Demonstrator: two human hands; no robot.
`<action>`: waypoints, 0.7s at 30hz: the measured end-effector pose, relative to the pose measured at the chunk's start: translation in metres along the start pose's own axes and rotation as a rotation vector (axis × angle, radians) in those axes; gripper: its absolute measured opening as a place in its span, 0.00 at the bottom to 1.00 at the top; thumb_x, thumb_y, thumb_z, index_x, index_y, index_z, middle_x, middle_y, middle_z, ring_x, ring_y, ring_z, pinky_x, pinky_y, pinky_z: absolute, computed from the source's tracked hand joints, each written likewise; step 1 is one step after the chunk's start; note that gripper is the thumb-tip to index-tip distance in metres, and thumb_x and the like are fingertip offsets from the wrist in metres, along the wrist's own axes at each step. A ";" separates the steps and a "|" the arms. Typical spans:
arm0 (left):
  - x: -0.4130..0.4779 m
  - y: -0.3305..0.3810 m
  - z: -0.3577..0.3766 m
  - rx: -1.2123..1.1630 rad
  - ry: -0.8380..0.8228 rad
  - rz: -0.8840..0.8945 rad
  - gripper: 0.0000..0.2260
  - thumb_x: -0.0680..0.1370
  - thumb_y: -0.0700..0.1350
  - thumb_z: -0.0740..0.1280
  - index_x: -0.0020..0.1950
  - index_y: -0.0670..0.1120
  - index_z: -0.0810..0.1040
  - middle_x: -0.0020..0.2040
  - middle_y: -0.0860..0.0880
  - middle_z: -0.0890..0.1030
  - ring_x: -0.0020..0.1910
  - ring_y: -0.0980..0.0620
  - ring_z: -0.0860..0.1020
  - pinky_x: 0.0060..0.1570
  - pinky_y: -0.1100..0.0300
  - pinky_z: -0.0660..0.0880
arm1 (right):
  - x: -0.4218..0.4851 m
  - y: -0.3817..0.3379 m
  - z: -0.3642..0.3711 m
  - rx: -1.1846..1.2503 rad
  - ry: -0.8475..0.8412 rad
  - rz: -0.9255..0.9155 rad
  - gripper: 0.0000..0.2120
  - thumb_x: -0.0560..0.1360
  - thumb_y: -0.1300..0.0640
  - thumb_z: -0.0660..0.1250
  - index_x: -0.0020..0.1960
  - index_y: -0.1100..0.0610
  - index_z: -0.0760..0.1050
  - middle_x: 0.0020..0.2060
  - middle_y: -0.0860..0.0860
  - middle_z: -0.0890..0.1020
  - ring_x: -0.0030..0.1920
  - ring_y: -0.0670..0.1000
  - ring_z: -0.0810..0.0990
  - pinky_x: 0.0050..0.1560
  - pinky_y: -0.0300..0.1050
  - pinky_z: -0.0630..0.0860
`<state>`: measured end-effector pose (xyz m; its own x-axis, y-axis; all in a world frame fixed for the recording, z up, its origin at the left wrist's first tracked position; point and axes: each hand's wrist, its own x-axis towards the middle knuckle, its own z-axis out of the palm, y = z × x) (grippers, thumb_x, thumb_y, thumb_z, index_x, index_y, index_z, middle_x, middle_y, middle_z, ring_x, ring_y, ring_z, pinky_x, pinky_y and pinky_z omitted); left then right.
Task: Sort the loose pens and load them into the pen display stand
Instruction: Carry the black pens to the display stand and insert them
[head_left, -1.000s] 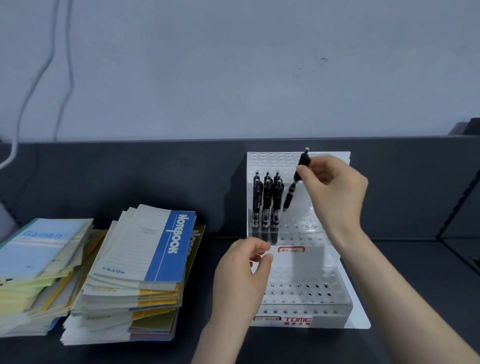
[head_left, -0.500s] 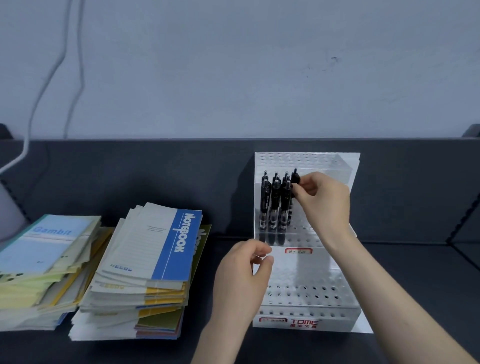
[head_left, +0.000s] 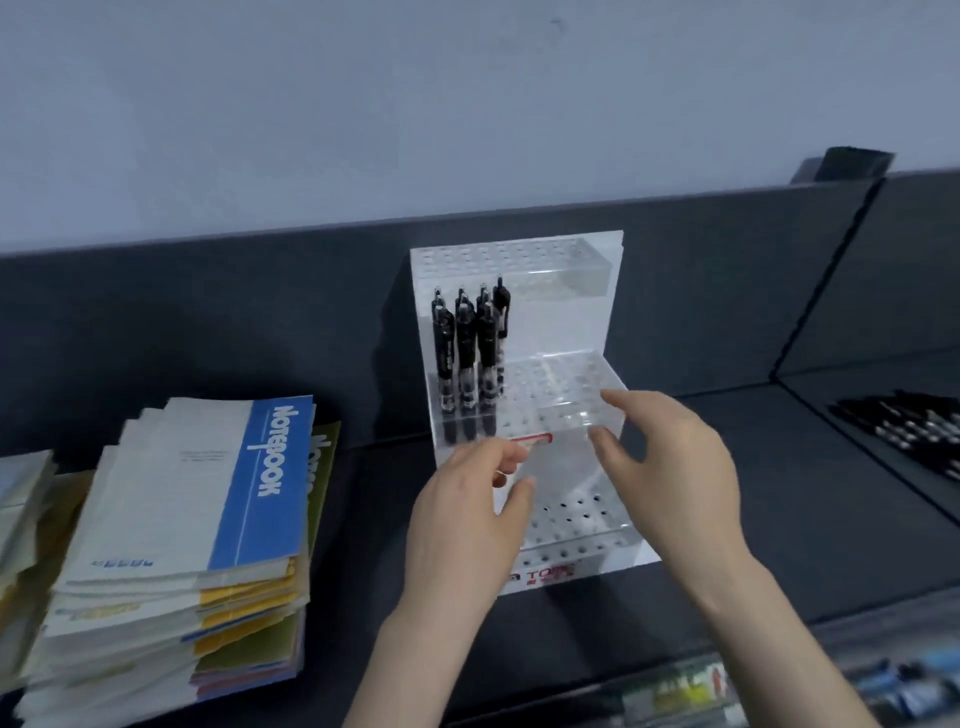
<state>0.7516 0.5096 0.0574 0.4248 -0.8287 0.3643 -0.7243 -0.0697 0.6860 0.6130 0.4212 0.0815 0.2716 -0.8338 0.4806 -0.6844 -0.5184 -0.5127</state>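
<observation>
Head view, looking down at a dark grey tabletop (head_left: 831, 493) against a pale wall. One pen display stand (head_left: 561, 332) sits near the middle. It is clear acrylic on a white back panel, with three stepped tiers drilled with rows of round holes and red labels on the two lower front edges.

Black pens (head_left: 465, 353) stand upright in the left end of the middle tier, clips up, with see-through lower barrels. Three make the front row and one more sits just to the right behind them. Others are packed in behind, overlapping too much to count.

Two hands hover in front of the stand. The left hand (head_left: 467, 519) has its fingers loosely curled, thumb close to forefinger by the middle label, with nothing seen in it. The right hand (head_left: 670, 467) is spread and relaxed before the right side of the middle tier, also holding nothing.

Off to the right lies a row of loose black pens (head_left: 914, 431), too blurred to count. On the left are two piles of notebooks (head_left: 208, 493), the nearer one topped by a blue-and-white cover.
</observation>
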 end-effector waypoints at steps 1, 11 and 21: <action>0.001 0.003 0.003 0.015 -0.027 0.026 0.09 0.77 0.48 0.68 0.56 0.55 0.78 0.50 0.63 0.76 0.49 0.66 0.75 0.47 0.73 0.70 | -0.006 0.006 -0.005 -0.037 -0.015 0.026 0.18 0.74 0.53 0.68 0.64 0.51 0.75 0.60 0.45 0.79 0.60 0.49 0.76 0.52 0.43 0.73; -0.015 0.057 0.062 0.153 -0.273 0.169 0.15 0.79 0.52 0.63 0.66 0.54 0.71 0.62 0.58 0.75 0.61 0.56 0.71 0.57 0.61 0.70 | -0.070 0.066 -0.057 -0.288 -0.235 0.276 0.33 0.77 0.47 0.64 0.76 0.54 0.56 0.72 0.48 0.66 0.72 0.49 0.61 0.68 0.41 0.63; -0.060 0.138 0.149 0.216 -0.291 0.090 0.18 0.78 0.57 0.64 0.66 0.54 0.72 0.62 0.56 0.75 0.62 0.54 0.71 0.57 0.60 0.72 | -0.094 0.171 -0.149 -0.278 -0.205 0.283 0.33 0.76 0.46 0.64 0.76 0.54 0.56 0.72 0.47 0.66 0.72 0.48 0.61 0.69 0.40 0.60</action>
<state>0.5454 0.4669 0.0359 0.2046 -0.9579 0.2012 -0.8627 -0.0794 0.4994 0.3694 0.4397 0.0549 0.1573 -0.9704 0.1835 -0.8993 -0.2175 -0.3794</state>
